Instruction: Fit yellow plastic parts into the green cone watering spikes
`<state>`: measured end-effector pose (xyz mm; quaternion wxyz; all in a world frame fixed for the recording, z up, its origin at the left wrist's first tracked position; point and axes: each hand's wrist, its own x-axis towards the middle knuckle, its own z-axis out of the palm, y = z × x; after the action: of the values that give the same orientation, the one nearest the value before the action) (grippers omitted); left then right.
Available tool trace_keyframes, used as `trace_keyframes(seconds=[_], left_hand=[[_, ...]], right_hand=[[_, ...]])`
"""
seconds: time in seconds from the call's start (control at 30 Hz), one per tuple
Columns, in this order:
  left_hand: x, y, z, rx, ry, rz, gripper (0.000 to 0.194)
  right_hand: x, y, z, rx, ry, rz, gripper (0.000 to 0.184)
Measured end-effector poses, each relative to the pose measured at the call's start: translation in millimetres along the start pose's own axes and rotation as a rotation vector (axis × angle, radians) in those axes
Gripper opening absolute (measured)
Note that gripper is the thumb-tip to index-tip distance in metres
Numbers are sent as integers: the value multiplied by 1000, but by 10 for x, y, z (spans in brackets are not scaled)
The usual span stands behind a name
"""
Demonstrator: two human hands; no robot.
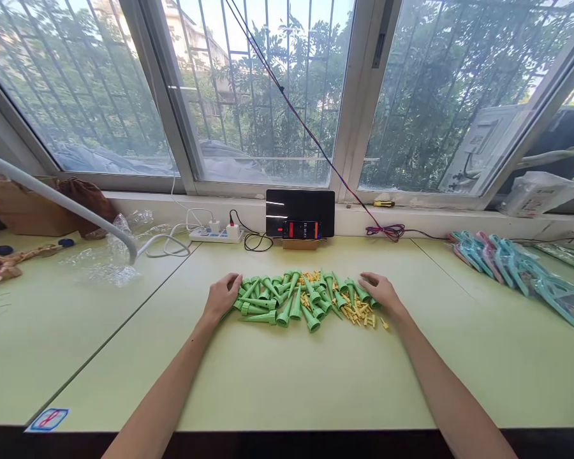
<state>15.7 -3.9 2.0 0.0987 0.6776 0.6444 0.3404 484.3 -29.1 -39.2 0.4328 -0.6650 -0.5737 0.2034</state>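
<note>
A heap of green plastic cone-shaped spikes with capped wide ends lies in the middle of the table. Small yellow plastic pegs are mixed in, mostly at the heap's right side and back. At the heap's left end rests my left hand, fingers loosely curved along the outer spikes and seemingly holding nothing. My right hand lies against the right end, its fingers stretched out toward the spikes, with nothing seen in its grasp. The undersides of both hands are hidden.
Behind the heap, a phone leans before a black screen. A power strip with cables stands left of it. A white curved tube reaches in from the left. Wrapped turquoise and pink plastic items lie at right.
</note>
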Motion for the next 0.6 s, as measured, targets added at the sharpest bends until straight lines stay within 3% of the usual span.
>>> trace_keyframes(seconds=[0.2, 0.33, 0.47, 0.6], left_hand=[[-10, 40, -5, -12, 18, -6, 43], [-22, 68, -2, -14, 34, -8, 46], [-37, 91, -1, -10, 22, 1, 46], [-45, 96, -4, -3, 26, -1, 46]], right_hand=[[-135, -345, -1, -47, 146, -78, 36], [-385, -718, 138, -44, 223, -342, 33], [-674, -1049, 394, -19, 98, -520, 26], [-839, -1184, 574, -2, -53, -611, 25]])
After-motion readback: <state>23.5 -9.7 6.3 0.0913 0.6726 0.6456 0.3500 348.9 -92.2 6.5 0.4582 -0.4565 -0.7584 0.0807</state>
